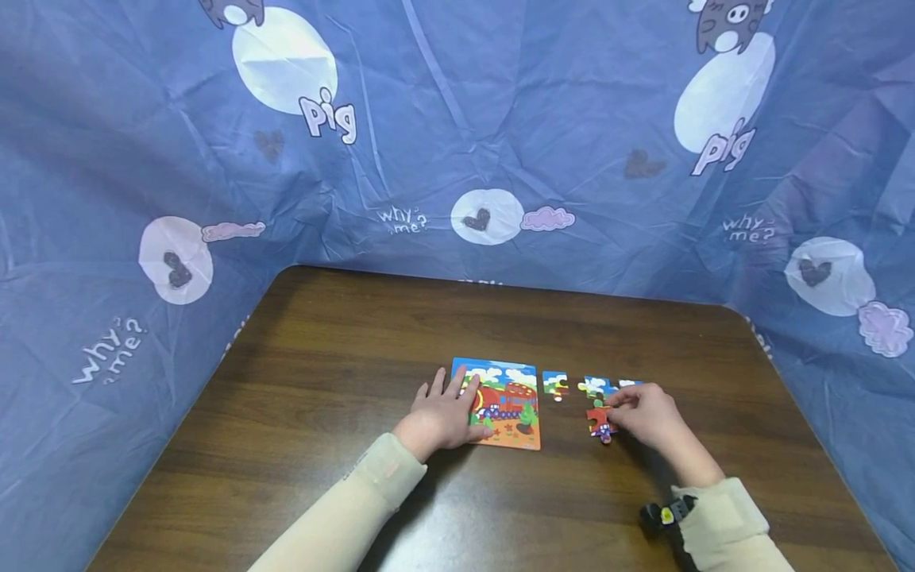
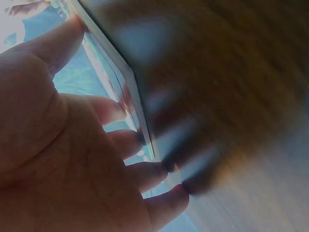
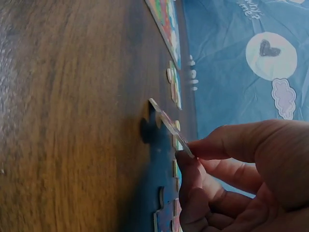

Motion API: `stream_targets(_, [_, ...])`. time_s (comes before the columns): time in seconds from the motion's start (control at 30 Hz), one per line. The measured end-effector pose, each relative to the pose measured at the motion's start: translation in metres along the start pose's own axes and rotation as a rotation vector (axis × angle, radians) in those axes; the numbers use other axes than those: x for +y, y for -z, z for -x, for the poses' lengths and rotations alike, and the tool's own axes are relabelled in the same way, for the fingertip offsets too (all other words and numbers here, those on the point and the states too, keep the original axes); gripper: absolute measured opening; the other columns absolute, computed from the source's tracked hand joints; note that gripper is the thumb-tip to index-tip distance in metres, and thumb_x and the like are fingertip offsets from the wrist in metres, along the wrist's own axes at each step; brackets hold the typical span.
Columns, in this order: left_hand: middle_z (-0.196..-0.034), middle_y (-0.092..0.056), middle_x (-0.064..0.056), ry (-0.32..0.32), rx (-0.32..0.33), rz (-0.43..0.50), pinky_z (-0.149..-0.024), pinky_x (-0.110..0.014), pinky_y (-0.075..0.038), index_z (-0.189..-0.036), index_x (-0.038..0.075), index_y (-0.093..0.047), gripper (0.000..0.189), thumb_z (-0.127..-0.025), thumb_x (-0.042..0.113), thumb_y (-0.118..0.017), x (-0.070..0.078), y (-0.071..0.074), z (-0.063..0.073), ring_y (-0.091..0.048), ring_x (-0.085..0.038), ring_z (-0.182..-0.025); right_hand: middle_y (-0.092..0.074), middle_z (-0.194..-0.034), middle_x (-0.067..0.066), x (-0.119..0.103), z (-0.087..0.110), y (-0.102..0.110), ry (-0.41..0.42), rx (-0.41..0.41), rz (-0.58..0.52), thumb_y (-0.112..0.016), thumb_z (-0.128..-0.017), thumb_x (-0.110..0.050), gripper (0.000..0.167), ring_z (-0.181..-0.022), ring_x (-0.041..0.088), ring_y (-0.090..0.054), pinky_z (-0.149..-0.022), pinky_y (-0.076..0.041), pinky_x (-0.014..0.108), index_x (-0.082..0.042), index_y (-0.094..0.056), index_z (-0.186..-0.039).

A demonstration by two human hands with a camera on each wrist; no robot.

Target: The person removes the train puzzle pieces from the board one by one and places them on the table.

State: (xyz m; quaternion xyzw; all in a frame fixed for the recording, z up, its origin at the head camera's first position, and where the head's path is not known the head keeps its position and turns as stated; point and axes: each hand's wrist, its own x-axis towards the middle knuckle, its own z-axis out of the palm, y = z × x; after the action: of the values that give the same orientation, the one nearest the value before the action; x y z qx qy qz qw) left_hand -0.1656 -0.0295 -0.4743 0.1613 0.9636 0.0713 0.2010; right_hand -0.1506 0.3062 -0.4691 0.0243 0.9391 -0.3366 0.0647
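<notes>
A square picture board with a red train (image 1: 506, 401) lies on the table. My left hand (image 1: 442, 415) rests on its left edge with fingers spread; the left wrist view shows straight fingertips (image 2: 166, 203) along the board's side. To the right, my right hand (image 1: 649, 413) pinches a red puzzle piece (image 1: 599, 419) between thumb and forefinger. In the right wrist view that piece (image 3: 169, 123) is tilted and raised off the table. One loose puzzle piece (image 1: 554, 384) lies just right of the board. Further pieces (image 1: 595, 385) lie behind and partly under my right hand.
The brown wooden table (image 1: 343, 349) has rounded far corners. A blue cloth (image 1: 443, 143) with printed pigs and words hangs behind it and along both sides. A black strap with a small device (image 1: 668, 515) sits on my right wrist.
</notes>
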Motion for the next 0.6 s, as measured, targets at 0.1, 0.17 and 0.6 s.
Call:
stream_targets(0.1, [-0.17,-0.009,-0.004,-0.004,0.003,0.002,-0.118,-0.054,-0.017,-0.165,0.024,-0.018,0.092,-0.094,0.069,-0.055,-0.0008,-0.0017,-0.0012,-0.007,-0.036,-0.153,-0.067,-0.077,0.002,0.0001,-0.0014,-0.0027,-0.028,0.013,0.027,-0.076,-0.085,-0.01,0.013,-0.068,0.019,-0.057,-0.059,-0.046,0.034,-0.001,-0.076,-0.094])
stream_targets(0.17, [-0.17,-0.009,-0.004,-0.005,0.004,0.002,-0.118,-0.055,-0.017,-0.165,0.024,-0.018,0.092,-0.094,0.069,-0.055,-0.0006,-0.0021,-0.0014,-0.007,-0.036,-0.153,-0.066,-0.077,0.003,0.0006,-0.0013,-0.0032,-0.04,0.016,0.038,-0.076,-0.085,-0.01,0.013,-0.069,0.02,-0.057,-0.059,-0.045,0.035,-0.001,-0.075,-0.094])
stream_targets(0.6, [-0.17,-0.009,-0.004,0.0,0.002,0.006,-0.118,-0.055,-0.016,-0.165,0.023,-0.018,0.092,-0.094,0.068,-0.056,0.0,-0.0022,-0.0016,-0.007,-0.036,-0.153,-0.061,-0.068,0.0,-0.0051,0.0002,-0.0093,-0.034,0.042,0.087,-0.086,-0.083,-0.027,0.029,-0.065,0.019,-0.054,-0.06,-0.043,0.035,-0.004,-0.069,-0.083])
